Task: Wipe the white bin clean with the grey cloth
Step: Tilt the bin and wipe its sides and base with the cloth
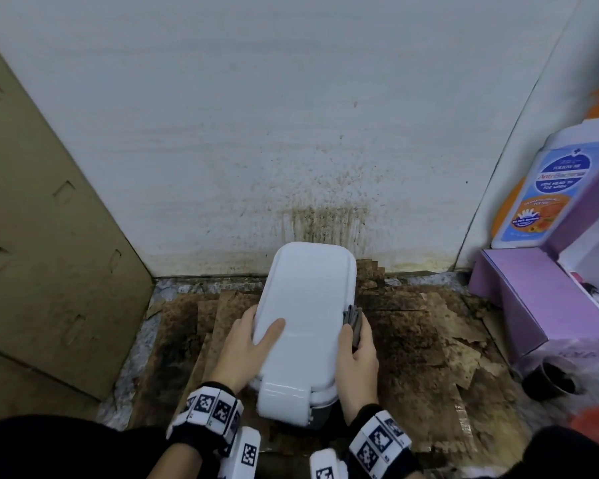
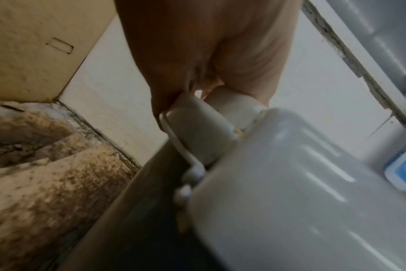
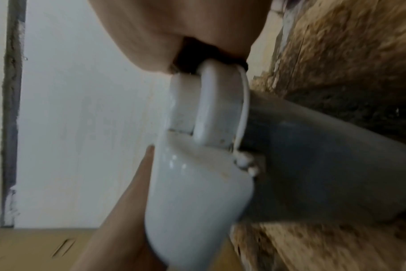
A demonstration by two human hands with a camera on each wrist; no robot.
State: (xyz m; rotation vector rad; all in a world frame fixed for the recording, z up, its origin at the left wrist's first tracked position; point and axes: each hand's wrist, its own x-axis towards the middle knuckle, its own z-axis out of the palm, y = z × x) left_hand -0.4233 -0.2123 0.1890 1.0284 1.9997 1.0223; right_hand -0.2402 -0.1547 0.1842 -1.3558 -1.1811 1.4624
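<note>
The white bin (image 1: 306,326) stood on the stained cardboard sheets (image 1: 419,340) laid over the floor, its closed lid facing up and its far end close to the spattered wall (image 1: 291,133) at twelve o'clock. The person's left hand (image 1: 246,347) gripped the bin from nine o'clock, thumb laid across the lid and the other fingers curled round the rim and out of sight. The right hand (image 1: 358,357) was against the bin's three o'clock edge, pinching the folded grey cloth (image 1: 353,321) to the rim of the lid; the cloth stuck up above the fingers, touching the bin's side. In the left wrist view the left hand (image 2: 209,55) closed over the lid's edge above the bin's darker grey body (image 2: 137,210); in the right wrist view the cloth showed only as a dark patch under the palm. A leaning cardboard panel (image 1: 49,219) stood at nine o'clock, a purple box (image 1: 533,299) and a wash bottle (image 1: 540,195) at three o'clock, and a dark pot (image 1: 550,378) near four o'clock.
</note>
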